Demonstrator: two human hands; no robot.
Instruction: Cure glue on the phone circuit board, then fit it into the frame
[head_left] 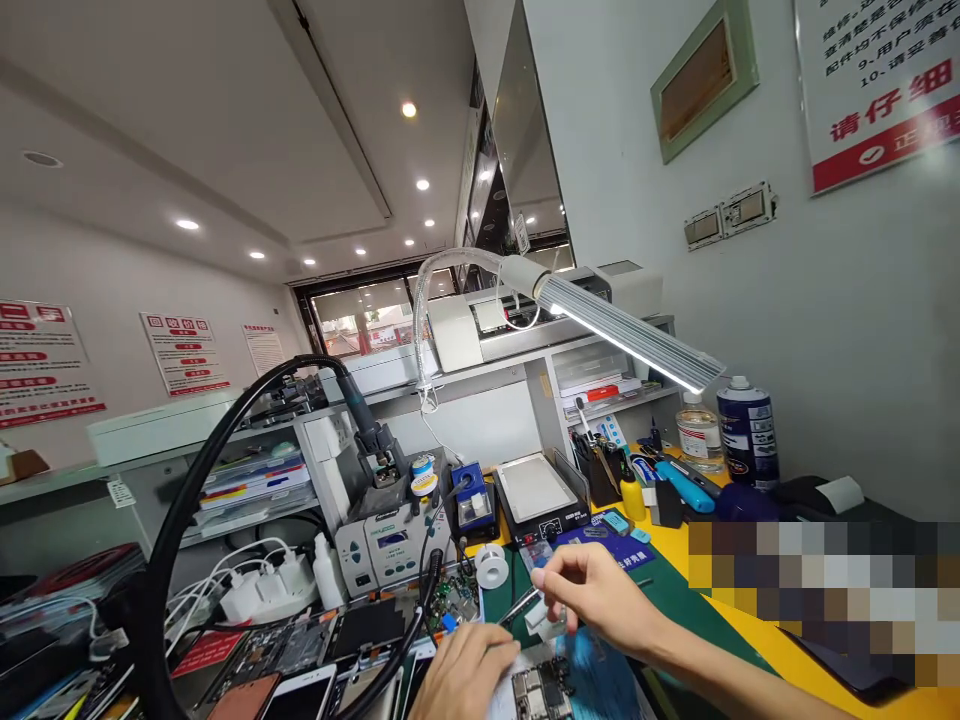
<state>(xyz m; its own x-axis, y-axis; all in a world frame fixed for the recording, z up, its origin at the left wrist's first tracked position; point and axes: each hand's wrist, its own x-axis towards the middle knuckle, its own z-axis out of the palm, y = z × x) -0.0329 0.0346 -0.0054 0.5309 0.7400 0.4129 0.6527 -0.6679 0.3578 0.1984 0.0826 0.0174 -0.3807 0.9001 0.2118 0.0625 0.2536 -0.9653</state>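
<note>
My left hand (465, 670) lies at the bottom middle, palm down, its fingers resting at the edge of a pale surface beside a circuit board (541, 692). My right hand (589, 592) hovers above and right of that board, with thumb and fingers pinched together. What sits in the pinch is too small to make out. A thin metal rod-like tool (517, 607) shows just left of the fingertips; I cannot tell whether they touch it. Below the fingers is a small white piece (541, 618). A blue work mat (604, 670) shows under my right wrist.
A black flexible arm (161, 520) arches over the left side, above phones (300, 692) and parts. Behind stand a solder spool (492, 567), a soldering station (394, 545) and a heating plate (536, 490). A lit lamp (630, 335) hangs overhead. Bottles (746, 430) stand right.
</note>
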